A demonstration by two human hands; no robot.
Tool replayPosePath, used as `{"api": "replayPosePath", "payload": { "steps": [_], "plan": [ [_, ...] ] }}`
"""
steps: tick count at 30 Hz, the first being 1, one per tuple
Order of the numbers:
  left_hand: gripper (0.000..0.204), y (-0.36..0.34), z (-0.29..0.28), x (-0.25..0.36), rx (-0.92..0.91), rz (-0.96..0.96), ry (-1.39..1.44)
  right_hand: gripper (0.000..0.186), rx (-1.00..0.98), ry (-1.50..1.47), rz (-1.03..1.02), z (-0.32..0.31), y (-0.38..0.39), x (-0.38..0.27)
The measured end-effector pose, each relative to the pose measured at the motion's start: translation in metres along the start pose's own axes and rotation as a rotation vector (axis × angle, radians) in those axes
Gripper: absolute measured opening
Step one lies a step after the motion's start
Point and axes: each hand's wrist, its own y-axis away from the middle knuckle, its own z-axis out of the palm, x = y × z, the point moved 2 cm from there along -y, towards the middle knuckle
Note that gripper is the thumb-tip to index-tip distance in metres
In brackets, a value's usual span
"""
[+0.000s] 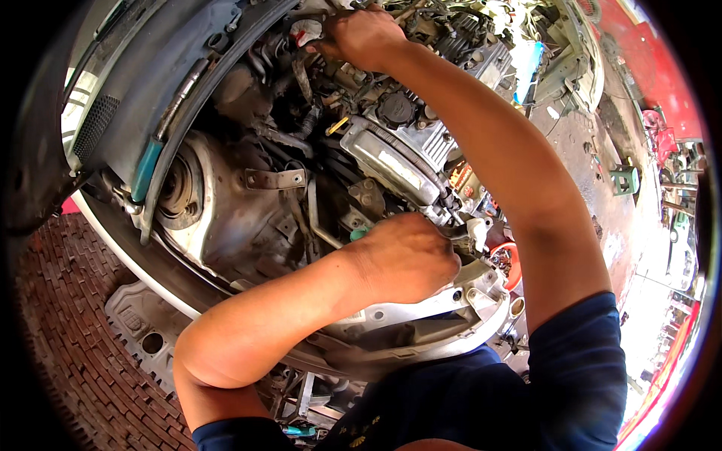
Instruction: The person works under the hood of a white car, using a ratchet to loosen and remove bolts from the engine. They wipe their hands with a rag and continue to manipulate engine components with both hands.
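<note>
Grey metal engine (391, 159) lies between our hands: our left hand (414, 257) curls its fingers by the front panel (410, 310), perhaps bracing us; our right hand (365, 37) reaches far, finger state we cannot tell.

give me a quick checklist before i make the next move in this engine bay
1. Hands covered: not ok; left hand and right hand are both bare.
2. Left hand's grip: cannot tell; fingers are curled out of view, with a green piece beside the wrist.
3. Right hand's contact: cannot tell; its fingertips are partly hidden among the parts.
4. Loose tools put away: not ok; a teal-handled tool lies on the ledge.
5. Black cap on engine: ok, in place.
</note>
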Motion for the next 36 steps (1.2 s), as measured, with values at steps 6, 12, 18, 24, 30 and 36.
{"api": "replayPosePath", "payload": {
  "steps": [6,12,18,24,30,36],
  "plan": [
    [0.014,0.000,-0.006,0.004,0.127,-0.010,0.058,0.060,0.143,0.012,0.020,0.026,-0.029,0.002],
    [0.019,0.000,-0.010,0.000,0.240,0.083,0.006,0.066,-0.054,0.021,-0.021,0.031,-0.010,-0.017],
    [0.019,-0.001,-0.007,-0.002,0.128,0.044,-0.011,0.053,-0.171,0.132,-0.153,0.059,-0.006,-0.046],
    [0.022,0.000,-0.007,-0.004,0.236,0.033,-0.001,0.057,-0.187,0.100,-0.132,0.065,-0.017,-0.050],
    [0.018,0.004,-0.011,-0.002,0.260,-0.002,-0.035,0.060,-0.245,0.159,-0.190,0.072,-0.042,-0.041],
    [0.009,0.003,-0.003,0.003,0.212,0.022,-0.081,0.072,0.190,0.128,-0.407,0.078,-0.014,-0.046]
  ]
}}
